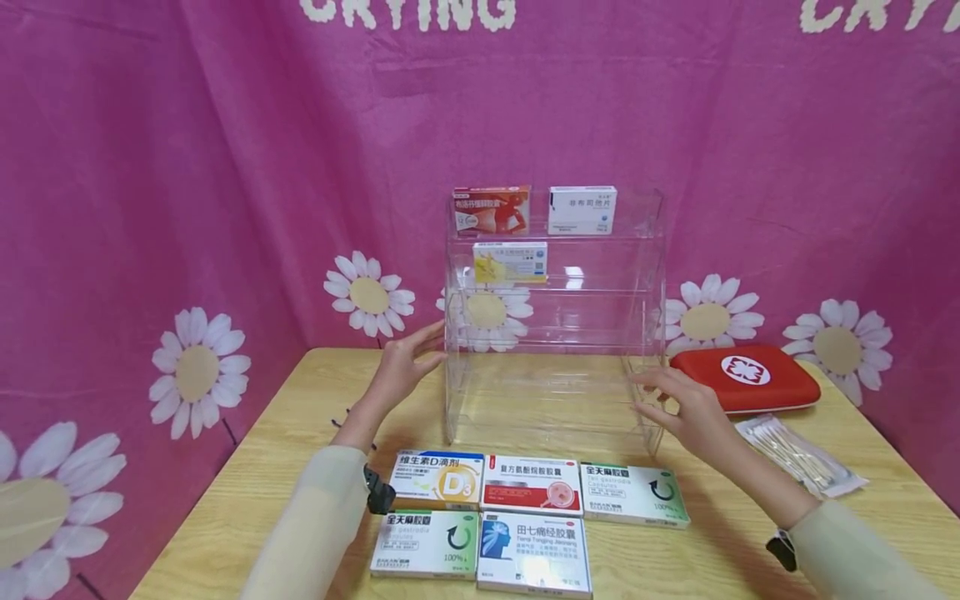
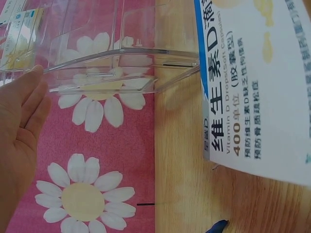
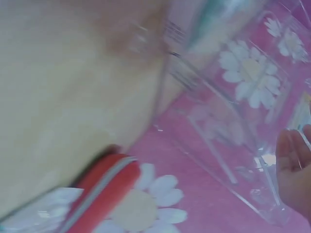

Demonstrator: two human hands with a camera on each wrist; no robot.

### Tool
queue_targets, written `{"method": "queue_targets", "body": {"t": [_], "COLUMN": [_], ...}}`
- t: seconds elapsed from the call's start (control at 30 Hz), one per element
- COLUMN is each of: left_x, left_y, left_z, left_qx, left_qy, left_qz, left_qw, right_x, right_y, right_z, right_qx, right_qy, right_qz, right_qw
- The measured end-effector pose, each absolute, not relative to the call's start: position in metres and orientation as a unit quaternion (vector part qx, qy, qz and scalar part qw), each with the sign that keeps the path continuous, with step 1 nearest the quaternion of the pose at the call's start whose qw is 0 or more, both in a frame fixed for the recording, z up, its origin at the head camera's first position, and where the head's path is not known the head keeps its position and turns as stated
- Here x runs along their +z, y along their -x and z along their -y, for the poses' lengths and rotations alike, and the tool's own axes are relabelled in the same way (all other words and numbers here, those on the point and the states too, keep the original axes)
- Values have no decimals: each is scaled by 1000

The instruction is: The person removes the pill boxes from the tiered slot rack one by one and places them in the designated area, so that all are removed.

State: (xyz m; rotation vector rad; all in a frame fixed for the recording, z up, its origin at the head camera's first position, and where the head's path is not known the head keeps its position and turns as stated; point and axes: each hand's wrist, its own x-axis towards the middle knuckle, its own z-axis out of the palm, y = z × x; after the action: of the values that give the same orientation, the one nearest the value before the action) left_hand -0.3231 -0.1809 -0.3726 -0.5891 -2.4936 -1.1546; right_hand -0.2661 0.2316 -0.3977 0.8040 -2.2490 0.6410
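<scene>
A clear acrylic tiered display rack (image 1: 555,392) stands upright on the table. My left hand (image 1: 405,362) is at its left side, fingers extended and fingertips at the panel. The left wrist view also shows this hand (image 2: 22,121) at the rack's edge. On the right, my right hand (image 1: 686,404) reaches to the other side panel with fingers loosely extended; whether it touches is unclear. The rack's upper tier holds a red medicine box (image 1: 491,210) and a white medicine box (image 1: 582,211). A white-and-yellow box (image 1: 510,263) sits one tier below.
In front of the rack lie a vitamin D box (image 1: 437,479), a red-and-white box (image 1: 531,483), two green-and-white boxes (image 1: 633,493) and a blue-and-white box (image 1: 534,550). A red zip case (image 1: 750,379) and a cotton swab packet (image 1: 802,454) lie right. Behind hangs a pink curtain (image 1: 300,167).
</scene>
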Motion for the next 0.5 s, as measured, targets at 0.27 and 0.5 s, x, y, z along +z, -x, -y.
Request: {"method": "queue_targets", "body": {"t": [0.27,0.5], "left_x": [-372,-374], "left_y": [323,323], "left_z": [180,181], "left_qx": [-407,-411], "left_qy": [205,198], "left_qz": [875,877], "left_qw": [165,152], "right_x": [-361,-335], "right_y": [301,329], "right_z": [-202,-176], "right_qx": [258,285], "right_qy": [-333,-320], "right_qz": [826,817], "right_qw": [375,385]}}
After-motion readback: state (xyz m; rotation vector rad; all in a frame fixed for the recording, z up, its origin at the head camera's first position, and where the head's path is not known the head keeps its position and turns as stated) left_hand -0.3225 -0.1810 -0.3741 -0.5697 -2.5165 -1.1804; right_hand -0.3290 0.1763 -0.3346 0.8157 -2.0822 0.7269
